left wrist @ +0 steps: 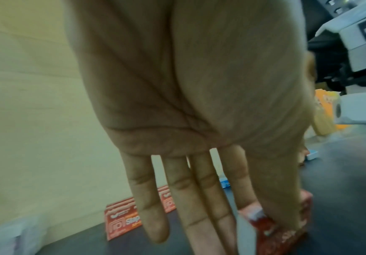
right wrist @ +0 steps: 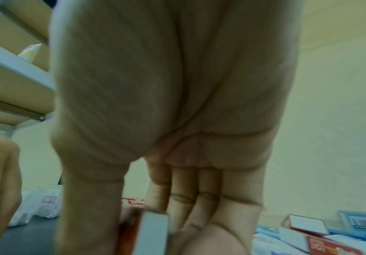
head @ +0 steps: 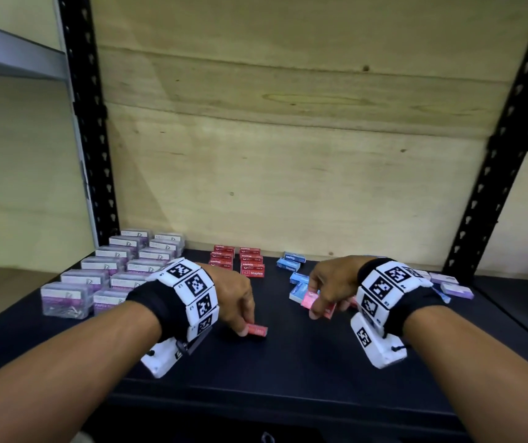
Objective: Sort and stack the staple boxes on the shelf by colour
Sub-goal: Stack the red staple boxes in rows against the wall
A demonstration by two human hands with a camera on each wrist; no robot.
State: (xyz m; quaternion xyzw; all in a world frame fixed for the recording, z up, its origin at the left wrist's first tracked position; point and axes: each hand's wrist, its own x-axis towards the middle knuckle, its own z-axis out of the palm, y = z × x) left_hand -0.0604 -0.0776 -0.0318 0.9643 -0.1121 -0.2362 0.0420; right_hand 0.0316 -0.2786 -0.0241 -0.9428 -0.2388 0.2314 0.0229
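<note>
My left hand [head: 240,314] pinches a red staple box [head: 256,329] that sits on the dark shelf [head: 288,362] near its front; the left wrist view shows thumb and forefinger on this red box [left wrist: 286,231]. My right hand [head: 323,295] grips another red staple box [head: 317,304], lifted a little beside loose blue boxes [head: 299,287]; in the right wrist view that box [right wrist: 151,231] is edge-on between thumb and fingers. Two stacks of red boxes [head: 237,260] stand at the back middle, and blue boxes [head: 291,262] lie right of them.
Several clear boxes with purple labels [head: 112,270] stand in rows at the left. Pale purple boxes [head: 454,287] lie at the far right behind my right wrist. A wooden back panel [head: 288,139] and black uprights [head: 90,123] frame the shelf.
</note>
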